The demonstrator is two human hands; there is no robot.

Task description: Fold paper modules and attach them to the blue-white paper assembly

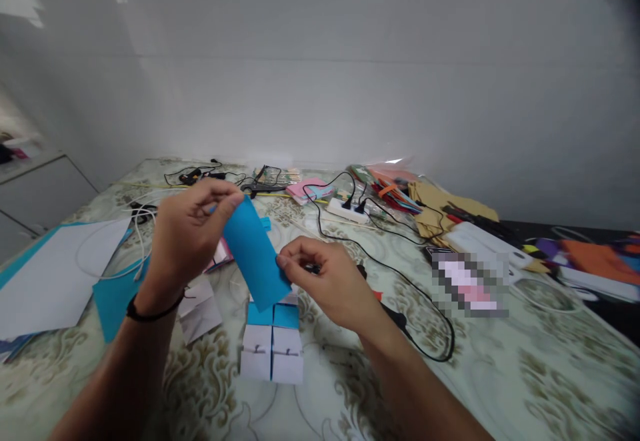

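A blue strip of paper (255, 251) is held up at a slant between my two hands. My left hand (195, 224) pinches its upper end, thumb against bent fingers. Lower down, my right hand (325, 274) grips the strip's right edge between thumb and fingertips. Beneath the strip lies a folded white and blue paper piece (273, 351) with a dark line down its middle; the strip hides its far end. A creased white paper (200, 311) rests by my left wrist, and a blue sheet (117, 304) is partly behind that forearm.
White sheets (60, 281) lie at the left. A white power strip (347, 211) with plugged black cords stands behind my right hand. A black cable (400, 274) loops across the right side, near a blurred-out phone (467, 284). Brown paper envelopes (450, 204) sit at the back right.
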